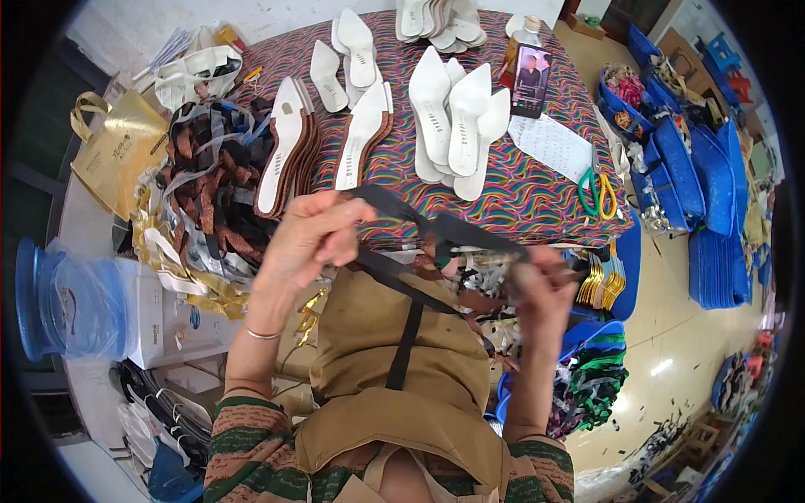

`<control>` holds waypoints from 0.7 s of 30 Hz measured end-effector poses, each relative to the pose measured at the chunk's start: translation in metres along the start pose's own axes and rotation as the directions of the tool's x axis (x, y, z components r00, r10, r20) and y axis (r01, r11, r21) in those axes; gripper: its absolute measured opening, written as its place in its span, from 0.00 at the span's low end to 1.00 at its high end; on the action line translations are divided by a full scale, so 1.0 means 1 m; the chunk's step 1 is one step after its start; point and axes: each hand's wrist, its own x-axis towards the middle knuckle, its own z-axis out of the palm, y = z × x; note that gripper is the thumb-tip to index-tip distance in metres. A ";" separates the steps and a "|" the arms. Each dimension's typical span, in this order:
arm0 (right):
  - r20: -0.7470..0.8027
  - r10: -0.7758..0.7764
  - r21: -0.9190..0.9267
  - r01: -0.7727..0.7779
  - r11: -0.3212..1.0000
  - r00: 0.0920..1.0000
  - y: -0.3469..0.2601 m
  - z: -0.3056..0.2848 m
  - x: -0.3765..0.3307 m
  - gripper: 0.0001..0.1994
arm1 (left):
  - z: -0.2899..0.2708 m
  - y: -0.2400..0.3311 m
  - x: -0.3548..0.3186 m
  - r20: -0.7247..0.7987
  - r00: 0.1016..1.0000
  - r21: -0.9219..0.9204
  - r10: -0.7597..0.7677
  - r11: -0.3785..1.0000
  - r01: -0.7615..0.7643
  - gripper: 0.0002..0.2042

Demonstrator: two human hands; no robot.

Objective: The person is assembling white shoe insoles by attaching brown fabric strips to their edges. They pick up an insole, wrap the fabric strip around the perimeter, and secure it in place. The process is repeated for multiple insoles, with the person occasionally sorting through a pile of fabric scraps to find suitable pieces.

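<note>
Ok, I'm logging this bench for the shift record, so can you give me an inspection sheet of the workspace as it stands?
Surface: table under a wavy multicoloured cloth, crowded.
Job's things: dark strap piece stretched between both hands above a tan apron.
Clutter: white pointed shoe soles in stacks, brown-edged soles, heap of brown and gold straps, phone, green and yellow scissors, paper sheet.
Grippers: left hand pinches the strap's upper end; right hand closed on its other end.
Cables: nothing seen.
Surroundings: blue bins at right, gold bag at left, pale floor.
</note>
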 end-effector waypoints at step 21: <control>-0.497 -0.303 -0.217 0.222 0.951 0.813 -0.075 -0.247 0.004 0.04 | -0.218 -0.037 -0.159 -0.619 0.780 0.450 0.093 0.856 0.255 0.10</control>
